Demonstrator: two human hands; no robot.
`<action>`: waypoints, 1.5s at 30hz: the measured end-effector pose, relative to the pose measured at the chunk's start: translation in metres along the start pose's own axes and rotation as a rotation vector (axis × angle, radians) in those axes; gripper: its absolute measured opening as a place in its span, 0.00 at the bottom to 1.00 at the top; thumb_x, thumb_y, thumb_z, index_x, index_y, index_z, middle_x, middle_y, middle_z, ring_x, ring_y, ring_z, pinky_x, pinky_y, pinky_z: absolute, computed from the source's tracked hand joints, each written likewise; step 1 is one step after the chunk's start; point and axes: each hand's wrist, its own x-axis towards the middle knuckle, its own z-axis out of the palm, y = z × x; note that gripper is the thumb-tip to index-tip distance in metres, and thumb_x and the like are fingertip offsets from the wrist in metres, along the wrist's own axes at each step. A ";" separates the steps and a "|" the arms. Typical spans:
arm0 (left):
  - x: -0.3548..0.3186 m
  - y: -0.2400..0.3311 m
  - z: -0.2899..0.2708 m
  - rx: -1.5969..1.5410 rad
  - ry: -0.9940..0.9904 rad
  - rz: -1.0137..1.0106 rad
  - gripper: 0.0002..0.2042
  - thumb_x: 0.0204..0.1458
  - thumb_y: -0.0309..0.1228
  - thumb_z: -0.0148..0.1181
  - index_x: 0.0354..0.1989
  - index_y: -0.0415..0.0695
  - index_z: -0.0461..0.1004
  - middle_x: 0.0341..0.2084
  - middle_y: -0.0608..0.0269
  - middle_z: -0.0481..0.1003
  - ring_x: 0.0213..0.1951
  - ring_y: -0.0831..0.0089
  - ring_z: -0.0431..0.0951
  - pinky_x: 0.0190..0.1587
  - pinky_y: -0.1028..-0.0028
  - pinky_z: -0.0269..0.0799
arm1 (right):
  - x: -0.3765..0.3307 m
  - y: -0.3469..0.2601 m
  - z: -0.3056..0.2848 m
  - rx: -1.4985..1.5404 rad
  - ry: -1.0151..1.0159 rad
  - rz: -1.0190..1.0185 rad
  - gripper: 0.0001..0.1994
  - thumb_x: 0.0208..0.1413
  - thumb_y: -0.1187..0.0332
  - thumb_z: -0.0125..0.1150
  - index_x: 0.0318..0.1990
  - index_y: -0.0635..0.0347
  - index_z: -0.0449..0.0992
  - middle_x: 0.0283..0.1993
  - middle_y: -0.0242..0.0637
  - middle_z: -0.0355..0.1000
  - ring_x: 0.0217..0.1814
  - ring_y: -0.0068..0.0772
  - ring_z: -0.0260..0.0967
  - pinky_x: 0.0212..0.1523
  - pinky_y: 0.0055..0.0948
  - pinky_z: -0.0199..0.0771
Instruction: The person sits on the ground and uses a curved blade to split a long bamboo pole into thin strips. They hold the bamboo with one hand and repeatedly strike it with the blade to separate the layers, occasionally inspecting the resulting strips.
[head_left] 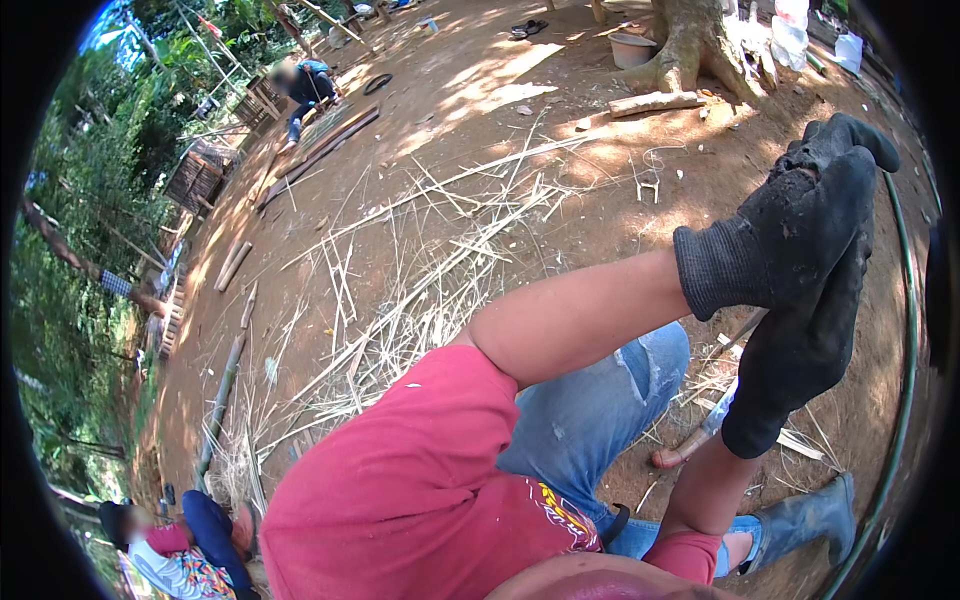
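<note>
Both my hands wear black work gloves and meet at the right of the view. My left hand (815,215) is raised on a bare forearm, its fingers curled at the top. My right hand (800,360) comes up from below and presses against the underside of the left glove. A thin green bamboo strip (908,340) curves down just behind them; whether either hand holds it is hidden. A tool with a reddish-brown handle (680,450) lies on the dirt by my jeans-clad knee (600,400).
Pale bamboo slivers (430,270) litter the dirt ground. A tree trunk (690,45), a white bucket (630,48) and a short log (655,102) are at the top. My grey rubber boot (810,515) is lower right. One person (305,85) sits far off, another (180,550) at lower left.
</note>
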 end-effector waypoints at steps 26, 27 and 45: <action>-0.032 -0.058 -0.001 -0.134 -0.085 -0.202 0.20 0.61 0.45 0.57 0.43 0.37 0.69 0.32 0.63 0.74 0.33 0.77 0.75 0.39 0.73 0.74 | -0.094 0.081 0.030 0.432 -0.392 0.522 0.15 0.66 0.59 0.53 0.39 0.64 0.74 0.27 0.35 0.71 0.29 0.24 0.65 0.32 0.30 0.66; -0.038 -0.065 0.002 -0.097 -0.110 -0.238 0.19 0.61 0.44 0.57 0.43 0.37 0.69 0.32 0.63 0.75 0.34 0.77 0.75 0.39 0.73 0.74 | -0.088 0.078 0.026 0.481 -0.347 0.451 0.14 0.66 0.60 0.52 0.41 0.63 0.75 0.28 0.39 0.74 0.30 0.29 0.70 0.32 0.32 0.68; -0.055 -0.077 -0.011 0.058 -0.085 -0.586 0.24 0.62 0.47 0.56 0.54 0.38 0.73 0.33 0.62 0.79 0.34 0.77 0.79 0.39 0.74 0.77 | -0.071 0.059 -0.030 0.819 -0.593 0.910 0.19 0.68 0.55 0.49 0.39 0.64 0.76 0.16 0.29 0.65 0.18 0.17 0.63 0.21 0.23 0.64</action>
